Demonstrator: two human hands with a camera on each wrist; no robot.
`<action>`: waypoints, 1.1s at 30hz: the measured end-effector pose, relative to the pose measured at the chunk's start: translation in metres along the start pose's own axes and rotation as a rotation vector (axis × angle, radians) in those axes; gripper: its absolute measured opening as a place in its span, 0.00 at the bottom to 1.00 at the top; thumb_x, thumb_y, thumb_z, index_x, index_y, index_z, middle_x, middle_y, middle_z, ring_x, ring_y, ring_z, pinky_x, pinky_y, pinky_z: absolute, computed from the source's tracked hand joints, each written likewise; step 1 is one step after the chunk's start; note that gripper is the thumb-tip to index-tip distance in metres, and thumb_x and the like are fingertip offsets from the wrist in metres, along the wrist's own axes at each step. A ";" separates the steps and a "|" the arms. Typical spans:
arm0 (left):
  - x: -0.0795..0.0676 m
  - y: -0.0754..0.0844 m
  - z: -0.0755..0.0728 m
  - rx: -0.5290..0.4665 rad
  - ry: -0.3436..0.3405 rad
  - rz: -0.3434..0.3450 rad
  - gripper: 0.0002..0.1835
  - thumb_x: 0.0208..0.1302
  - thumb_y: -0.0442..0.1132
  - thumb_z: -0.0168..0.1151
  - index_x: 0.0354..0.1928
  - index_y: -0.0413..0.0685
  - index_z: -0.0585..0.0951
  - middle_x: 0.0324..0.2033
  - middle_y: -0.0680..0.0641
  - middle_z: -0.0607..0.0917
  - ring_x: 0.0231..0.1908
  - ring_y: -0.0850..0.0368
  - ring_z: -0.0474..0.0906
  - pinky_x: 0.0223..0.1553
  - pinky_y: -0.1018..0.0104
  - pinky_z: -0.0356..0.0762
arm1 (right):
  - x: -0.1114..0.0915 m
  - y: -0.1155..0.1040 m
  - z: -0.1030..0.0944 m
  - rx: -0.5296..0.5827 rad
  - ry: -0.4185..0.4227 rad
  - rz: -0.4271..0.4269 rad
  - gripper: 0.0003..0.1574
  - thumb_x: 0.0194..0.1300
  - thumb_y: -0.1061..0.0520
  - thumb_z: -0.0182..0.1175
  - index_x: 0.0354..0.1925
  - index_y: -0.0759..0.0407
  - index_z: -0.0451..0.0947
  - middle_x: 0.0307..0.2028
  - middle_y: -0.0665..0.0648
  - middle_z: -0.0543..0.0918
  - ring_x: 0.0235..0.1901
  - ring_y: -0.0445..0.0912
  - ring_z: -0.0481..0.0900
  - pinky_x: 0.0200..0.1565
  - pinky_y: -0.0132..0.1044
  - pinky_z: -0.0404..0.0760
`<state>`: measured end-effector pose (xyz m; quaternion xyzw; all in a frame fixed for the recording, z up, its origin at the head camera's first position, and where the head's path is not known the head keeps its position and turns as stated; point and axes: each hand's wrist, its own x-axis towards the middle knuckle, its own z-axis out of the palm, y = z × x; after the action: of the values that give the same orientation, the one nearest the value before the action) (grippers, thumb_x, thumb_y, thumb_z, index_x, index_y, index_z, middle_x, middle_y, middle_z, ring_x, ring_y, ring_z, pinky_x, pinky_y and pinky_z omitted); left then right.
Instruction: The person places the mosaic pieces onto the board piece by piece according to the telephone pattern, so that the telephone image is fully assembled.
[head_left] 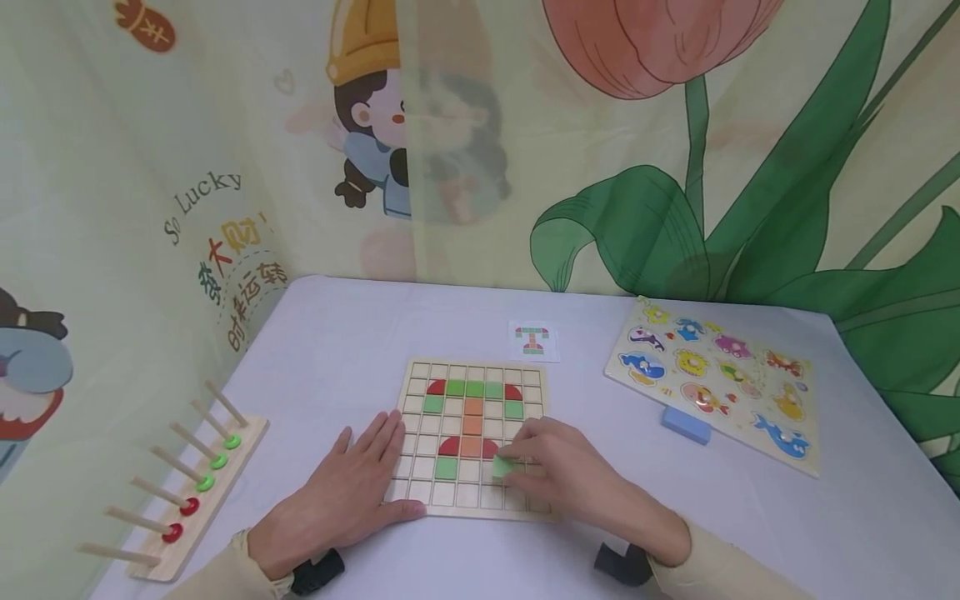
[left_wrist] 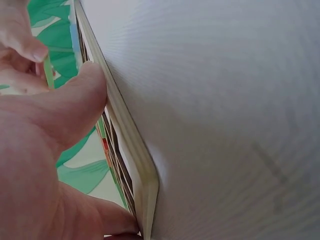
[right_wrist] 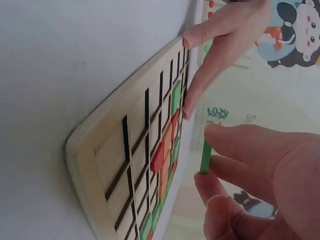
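Note:
A square wooden grid board lies on the table. Red quarter-round tiles, green square tiles and orange square tiles form a T-like shape in its cells. At the board's left side rests my left hand, fingers extended along the edge and thumb at the front left corner. My right hand pinches a green square tile between thumb and fingers, over the lower right part of the board. In the right wrist view that tile is seen edge-on, apart from the board. The left wrist view shows the left thumb against the board's rim.
Behind the board lies a small card printed with a T-shaped pattern. To the right are an animal puzzle board and a blue block at its edge. A wooden peg stand with green and red rings stands left.

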<state>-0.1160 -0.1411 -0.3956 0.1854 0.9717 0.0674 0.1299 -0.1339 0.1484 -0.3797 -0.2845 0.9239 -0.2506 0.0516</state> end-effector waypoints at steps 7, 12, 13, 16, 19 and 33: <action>-0.001 -0.001 0.000 0.001 0.003 0.009 0.58 0.63 0.73 0.59 0.78 0.33 0.57 0.80 0.35 0.55 0.80 0.38 0.51 0.73 0.29 0.54 | 0.024 -0.006 0.016 -0.002 -0.024 -0.067 0.16 0.60 0.55 0.75 0.48 0.53 0.91 0.36 0.45 0.87 0.34 0.35 0.75 0.35 0.25 0.74; 0.000 0.000 0.001 0.004 0.002 0.007 0.59 0.63 0.73 0.59 0.78 0.33 0.57 0.80 0.36 0.55 0.81 0.39 0.51 0.73 0.29 0.54 | 0.034 -0.010 0.024 -0.050 -0.051 -0.099 0.15 0.61 0.55 0.74 0.47 0.51 0.91 0.36 0.44 0.88 0.33 0.33 0.74 0.37 0.25 0.74; 0.000 0.000 0.001 0.006 0.000 0.005 0.59 0.63 0.73 0.59 0.78 0.34 0.57 0.80 0.36 0.55 0.81 0.39 0.51 0.74 0.30 0.54 | 0.036 -0.011 0.024 -0.058 -0.057 -0.099 0.14 0.61 0.55 0.74 0.47 0.50 0.91 0.35 0.43 0.87 0.32 0.33 0.73 0.36 0.25 0.73; 0.000 0.000 0.000 0.009 -0.004 0.000 0.59 0.62 0.74 0.59 0.79 0.34 0.57 0.81 0.36 0.55 0.81 0.39 0.50 0.74 0.30 0.53 | 0.037 -0.013 0.026 -0.077 -0.068 -0.093 0.14 0.60 0.56 0.74 0.46 0.49 0.91 0.33 0.42 0.86 0.31 0.34 0.71 0.34 0.25 0.71; 0.001 0.000 0.000 0.008 -0.003 0.003 0.59 0.62 0.73 0.60 0.79 0.34 0.57 0.80 0.36 0.55 0.81 0.39 0.51 0.74 0.30 0.54 | 0.037 -0.014 0.027 -0.089 -0.064 -0.095 0.14 0.60 0.57 0.74 0.46 0.50 0.91 0.33 0.43 0.87 0.31 0.35 0.70 0.34 0.25 0.70; 0.000 0.000 0.000 0.014 0.003 0.011 0.58 0.62 0.72 0.60 0.78 0.33 0.57 0.80 0.35 0.56 0.80 0.39 0.52 0.73 0.29 0.54 | 0.037 -0.013 0.032 -0.094 -0.038 -0.094 0.11 0.58 0.56 0.76 0.42 0.52 0.93 0.35 0.45 0.88 0.35 0.34 0.76 0.37 0.26 0.75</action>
<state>-0.1163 -0.1415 -0.3955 0.1915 0.9713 0.0618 0.1270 -0.1510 0.1046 -0.3989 -0.3344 0.9191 -0.2038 0.0440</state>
